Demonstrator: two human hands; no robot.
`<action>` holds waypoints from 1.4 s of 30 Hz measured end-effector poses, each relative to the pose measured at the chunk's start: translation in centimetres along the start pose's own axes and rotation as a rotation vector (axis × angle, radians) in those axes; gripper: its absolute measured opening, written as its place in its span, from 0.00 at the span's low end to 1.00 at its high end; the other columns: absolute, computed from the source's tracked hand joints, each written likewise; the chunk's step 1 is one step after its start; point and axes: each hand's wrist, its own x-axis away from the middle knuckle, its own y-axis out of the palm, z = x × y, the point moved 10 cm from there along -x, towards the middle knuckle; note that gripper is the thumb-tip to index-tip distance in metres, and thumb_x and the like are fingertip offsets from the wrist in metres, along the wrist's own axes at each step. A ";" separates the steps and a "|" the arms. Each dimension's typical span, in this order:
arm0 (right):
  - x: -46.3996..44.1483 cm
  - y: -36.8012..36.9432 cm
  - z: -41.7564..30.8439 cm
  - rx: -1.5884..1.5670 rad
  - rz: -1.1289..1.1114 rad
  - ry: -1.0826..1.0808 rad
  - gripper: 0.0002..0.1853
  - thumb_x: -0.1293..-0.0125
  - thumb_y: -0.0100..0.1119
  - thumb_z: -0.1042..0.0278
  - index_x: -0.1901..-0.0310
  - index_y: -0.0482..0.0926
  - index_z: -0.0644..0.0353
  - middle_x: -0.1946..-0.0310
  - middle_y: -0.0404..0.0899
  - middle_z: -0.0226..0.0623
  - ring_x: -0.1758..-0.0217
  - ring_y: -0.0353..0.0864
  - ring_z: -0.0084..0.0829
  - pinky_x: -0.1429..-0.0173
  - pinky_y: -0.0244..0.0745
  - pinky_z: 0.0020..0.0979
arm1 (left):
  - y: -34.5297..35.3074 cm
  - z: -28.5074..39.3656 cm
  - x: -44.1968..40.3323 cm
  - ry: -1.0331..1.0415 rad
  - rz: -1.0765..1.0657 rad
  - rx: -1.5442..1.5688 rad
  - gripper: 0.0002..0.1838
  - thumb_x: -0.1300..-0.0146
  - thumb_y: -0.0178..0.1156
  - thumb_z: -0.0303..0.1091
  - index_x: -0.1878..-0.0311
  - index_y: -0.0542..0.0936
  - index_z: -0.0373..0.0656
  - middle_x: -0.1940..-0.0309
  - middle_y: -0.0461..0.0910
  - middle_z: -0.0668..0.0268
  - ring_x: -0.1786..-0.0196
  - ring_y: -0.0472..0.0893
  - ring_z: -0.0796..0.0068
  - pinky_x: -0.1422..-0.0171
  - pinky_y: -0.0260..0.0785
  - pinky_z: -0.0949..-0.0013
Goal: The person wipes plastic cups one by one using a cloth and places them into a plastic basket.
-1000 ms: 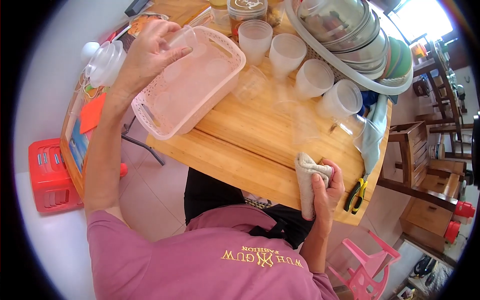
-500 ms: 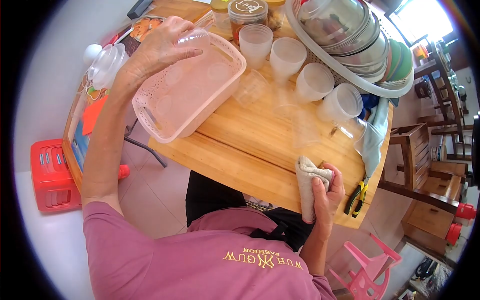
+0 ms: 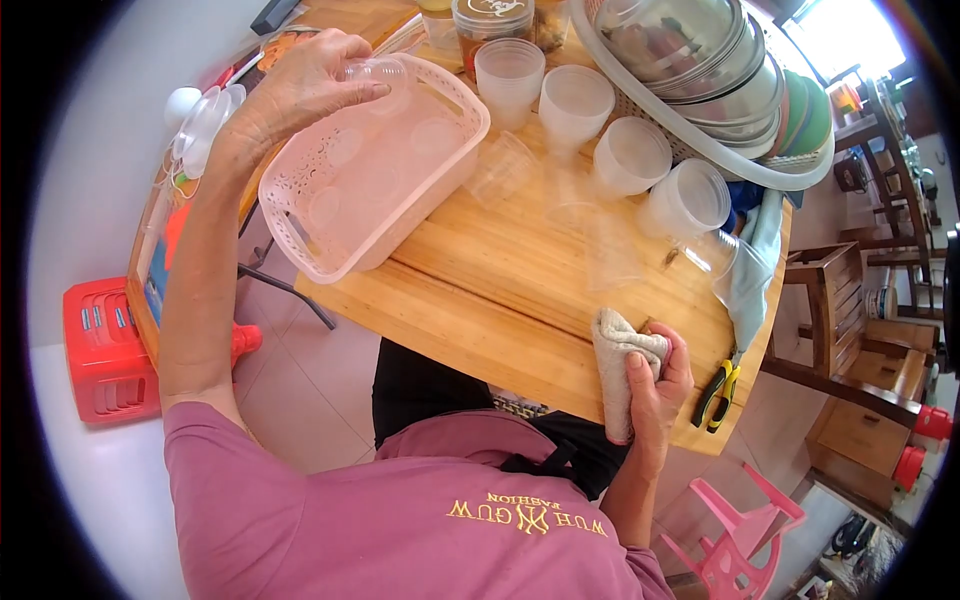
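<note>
A clear cup (image 3: 376, 71) is gripped between thumb and fingers of the left hand (image 3: 312, 88), at the far end of the pink basket (image 3: 418, 222). A folded cloth (image 3: 616, 368) is clasped in the right hand (image 3: 656, 388), at the near right of the table (image 3: 490, 275). The cup's handling appears in hand; a light, steady hold seems called for by the next move.

The mauve shirt (image 3: 350, 500) carries upside-down yellow lettering (image 3: 512, 501) — "FASHION" — beside larger, less certain characters (image 3: 480, 512).
</note>
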 end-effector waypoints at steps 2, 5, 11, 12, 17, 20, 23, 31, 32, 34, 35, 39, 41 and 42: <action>0.0 0.0 0.0 -0.004 0.002 0.003 0.19 0.41 0.65 0.77 0.47 0.76 0.67 0.59 0.75 0.32 0.56 0.74 0.22 0.50 0.73 0.25 | 0.1 0.2 0.0 -0.005 -0.012 -0.061 0.32 0.40 0.68 0.50 0.42 0.75 0.33 0.48 0.76 0.58 0.44 0.77 0.65 0.39 0.70 0.64; 0.0 0.0 -0.3 0.018 -0.001 0.006 0.19 0.41 0.65 0.77 0.47 0.76 0.67 0.59 0.75 0.32 0.56 0.74 0.22 0.50 0.72 0.25 | 0.1 0.9 0.1 -0.002 -0.011 -0.065 0.35 0.40 0.68 0.52 0.40 0.74 0.33 0.47 0.76 0.57 0.44 0.78 0.65 0.40 0.71 0.63; -0.1 0.0 0.1 0.009 0.001 -0.010 0.19 0.41 0.66 0.77 0.47 0.76 0.67 0.59 0.75 0.32 0.56 0.74 0.22 0.50 0.72 0.24 | -1.0 0.6 0.1 0.072 0.167 -0.043 0.32 0.37 0.66 0.49 0.39 0.74 0.33 0.44 0.76 0.56 0.46 0.78 0.64 0.44 0.73 0.64; -0.1 0.0 0.1 0.008 0.001 -0.008 0.19 0.41 0.66 0.77 0.47 0.76 0.67 0.59 0.75 0.32 0.56 0.74 0.22 0.50 0.72 0.24 | -1.1 0.5 0.1 0.090 0.178 -0.044 0.31 0.36 0.65 0.48 0.38 0.74 0.33 0.43 0.76 0.56 0.47 0.79 0.64 0.44 0.73 0.64; -0.1 -0.1 -0.1 0.029 -0.005 -0.017 0.19 0.42 0.66 0.78 0.48 0.76 0.67 0.58 0.75 0.32 0.56 0.74 0.22 0.50 0.72 0.25 | -1.0 1.4 1.4 0.154 0.260 -0.050 0.24 0.34 0.63 0.44 0.43 0.76 0.35 0.46 0.78 0.59 0.52 0.79 0.66 0.47 0.73 0.66; -0.1 -0.1 0.3 -0.007 -0.004 -0.002 0.19 0.42 0.66 0.78 0.48 0.76 0.67 0.58 0.76 0.32 0.56 0.74 0.22 0.50 0.72 0.25 | -1.1 2.4 2.3 0.162 0.285 -0.010 0.20 0.34 0.63 0.41 0.46 0.77 0.36 0.48 0.78 0.61 0.54 0.79 0.67 0.49 0.73 0.66; -0.1 -0.1 0.3 0.001 0.001 0.004 0.19 0.42 0.66 0.77 0.48 0.76 0.67 0.58 0.76 0.33 0.56 0.74 0.23 0.50 0.72 0.25 | -1.5 6.2 4.0 0.181 0.302 0.104 0.18 0.35 0.64 0.37 0.48 0.77 0.36 0.49 0.79 0.61 0.53 0.78 0.65 0.49 0.73 0.66; -0.1 -0.2 0.3 0.021 -0.010 -0.021 0.20 0.42 0.66 0.77 0.48 0.76 0.67 0.58 0.75 0.33 0.56 0.74 0.23 0.50 0.72 0.25 | 6.3 18.3 10.0 0.430 0.125 0.237 0.18 0.43 0.68 0.30 0.49 0.79 0.38 0.50 0.80 0.53 0.49 0.81 0.52 0.45 0.74 0.61; -0.1 -0.3 0.3 0.014 -0.011 -0.019 0.20 0.42 0.67 0.76 0.48 0.76 0.66 0.58 0.75 0.32 0.56 0.74 0.23 0.50 0.72 0.25 | 7.7 19.1 10.4 0.438 0.124 0.243 0.18 0.43 0.68 0.30 0.49 0.79 0.38 0.50 0.80 0.53 0.49 0.81 0.52 0.45 0.74 0.61; -0.1 -0.6 0.3 -0.015 0.003 -0.024 0.19 0.41 0.67 0.76 0.47 0.76 0.66 0.58 0.76 0.32 0.56 0.75 0.22 0.49 0.72 0.25 | 9.8 20.7 10.9 0.482 0.135 0.385 0.17 0.44 0.69 0.31 0.52 0.79 0.37 0.54 0.80 0.53 0.53 0.81 0.53 0.51 0.75 0.61; 0.1 -0.6 0.2 -0.049 0.006 -0.031 0.19 0.41 0.67 0.75 0.47 0.76 0.66 0.58 0.76 0.31 0.56 0.75 0.22 0.49 0.72 0.24 | 10.4 21.4 10.7 0.485 0.133 0.390 0.17 0.44 0.69 0.31 0.52 0.79 0.37 0.54 0.80 0.53 0.53 0.81 0.53 0.51 0.75 0.61; 0.3 -1.1 0.4 -0.169 0.059 0.005 0.20 0.39 0.66 0.75 0.45 0.75 0.67 0.58 0.77 0.31 0.56 0.76 0.20 0.49 0.73 0.23 | 12.2 23.8 9.6 0.459 0.154 0.348 0.13 0.44 0.69 0.35 0.62 0.78 0.39 0.65 0.78 0.57 0.64 0.80 0.54 0.62 0.74 0.59; 0.2 -1.6 0.4 -0.217 0.121 -0.021 0.21 0.37 0.64 0.75 0.43 0.73 0.67 0.58 0.78 0.32 0.56 0.76 0.20 0.50 0.74 0.22 | 13.1 23.9 8.9 0.429 0.175 0.310 0.12 0.44 0.68 0.36 0.66 0.77 0.40 0.69 0.77 0.58 0.66 0.79 0.55 0.65 0.73 0.58; 0.2 -1.6 0.5 -0.215 0.127 -0.022 0.21 0.37 0.64 0.75 0.43 0.73 0.67 0.58 0.78 0.32 0.56 0.76 0.20 0.50 0.74 0.22 | 13.4 23.8 8.5 0.422 0.208 0.310 0.11 0.44 0.68 0.36 0.68 0.77 0.41 0.71 0.77 0.59 0.67 0.79 0.56 0.66 0.73 0.58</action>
